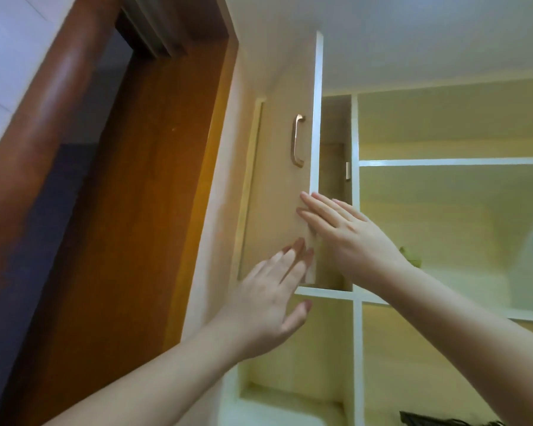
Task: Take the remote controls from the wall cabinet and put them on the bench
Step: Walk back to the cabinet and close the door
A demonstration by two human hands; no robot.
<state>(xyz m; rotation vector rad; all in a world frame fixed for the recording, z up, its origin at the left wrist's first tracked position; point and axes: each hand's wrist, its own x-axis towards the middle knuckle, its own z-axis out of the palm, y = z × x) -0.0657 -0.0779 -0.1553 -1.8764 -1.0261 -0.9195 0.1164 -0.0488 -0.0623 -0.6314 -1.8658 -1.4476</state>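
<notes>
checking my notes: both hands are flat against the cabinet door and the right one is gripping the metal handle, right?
Not quite. In the head view the right hand lies open on the cabinet door edge, well below the metal handle, which nothing touches. The left hand is open by the door too.

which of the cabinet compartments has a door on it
Only the narrow top-left compartment: its door, with a metal handle, stands ajar under both hands. The other compartments are open shelves.
</notes>
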